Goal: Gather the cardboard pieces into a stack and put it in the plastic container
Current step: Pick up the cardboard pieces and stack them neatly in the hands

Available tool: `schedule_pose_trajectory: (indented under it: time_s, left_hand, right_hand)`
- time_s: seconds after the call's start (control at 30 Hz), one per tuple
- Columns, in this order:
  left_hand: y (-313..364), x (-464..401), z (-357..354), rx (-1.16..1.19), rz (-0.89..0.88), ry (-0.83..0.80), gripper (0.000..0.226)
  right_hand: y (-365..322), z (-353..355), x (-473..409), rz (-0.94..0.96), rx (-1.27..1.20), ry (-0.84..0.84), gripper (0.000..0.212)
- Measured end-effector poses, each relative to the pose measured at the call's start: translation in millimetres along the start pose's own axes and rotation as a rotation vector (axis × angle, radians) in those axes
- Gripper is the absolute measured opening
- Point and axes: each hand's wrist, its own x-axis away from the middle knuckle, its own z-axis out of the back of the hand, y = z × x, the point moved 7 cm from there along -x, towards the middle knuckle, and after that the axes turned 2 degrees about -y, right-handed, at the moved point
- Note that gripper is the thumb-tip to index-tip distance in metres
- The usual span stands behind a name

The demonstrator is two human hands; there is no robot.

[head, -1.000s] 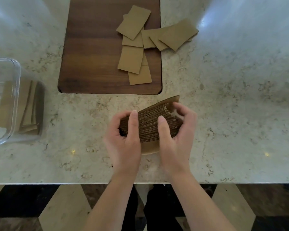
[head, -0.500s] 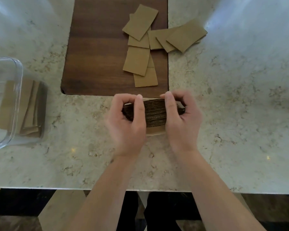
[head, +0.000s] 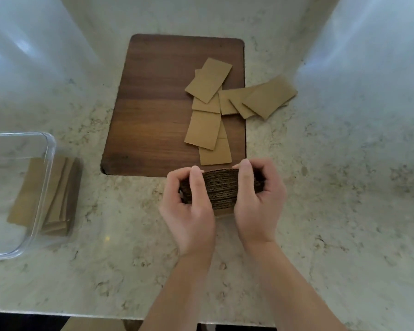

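A thick stack of cardboard pieces (head: 221, 188) stands on edge on the counter, its corrugated edges facing me. My left hand (head: 191, 211) grips its left end and my right hand (head: 258, 201) grips its right end, thumbs pressed on the near face. Several loose cardboard pieces (head: 209, 108) lie spread over the right part of a wooden board (head: 153, 103) and onto the counter beside it. The clear plastic container (head: 47, 163) sits at the left edge, with some cardboard pieces (head: 58, 194) leaning inside it.
The marble counter (head: 332, 187) stretches to the right and toward me; its front edge runs along the bottom of the view. The wooden board lies just beyond my hands.
Both hands have squeezed the fanned, tilted stack into a compact upright block and moved it away from me, up to the board's near edge. The view has shifted so the whole board shows.
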Motion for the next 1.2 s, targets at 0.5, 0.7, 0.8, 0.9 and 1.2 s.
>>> schedule_pose_trajectory:
  time_s: [0.5, 0.7, 0.8, 0.9, 1.2]
  left_hand:
    - [-12.3, -8.0, -6.9, -0.118, 0.073, -0.124, 0.028]
    - [-14.0, -5.6, -7.4, -0.089, 0.149, -0.132, 0.024]
    - [-11.8, -6.3, -9.5, -0.080, 0.153, -0.141, 0.021]
    - [-11.4, -6.1, -9.0, -0.070, 0.151, -0.145, 0.024]
    - [-14.2, -6.1, -7.3, -0.034, 0.128, -0.160, 0.027]
  right_hand:
    - [-16.3, -14.7, -64.1, -0.282, 0.581, -0.459, 0.039]
    - [-13.9, -83.8, -96.8, -0.178, 1.115, -0.510, 0.098]
    - [-8.2, -86.6, -101.9, -0.277, 1.104, -0.548, 0.098]
    - [-12.8, -91.9, -99.7, -0.324, 0.969, -0.584, 0.086]
    - [-33.7, -53.2, -76.8, 0.044, 0.795, -0.749, 0.049]
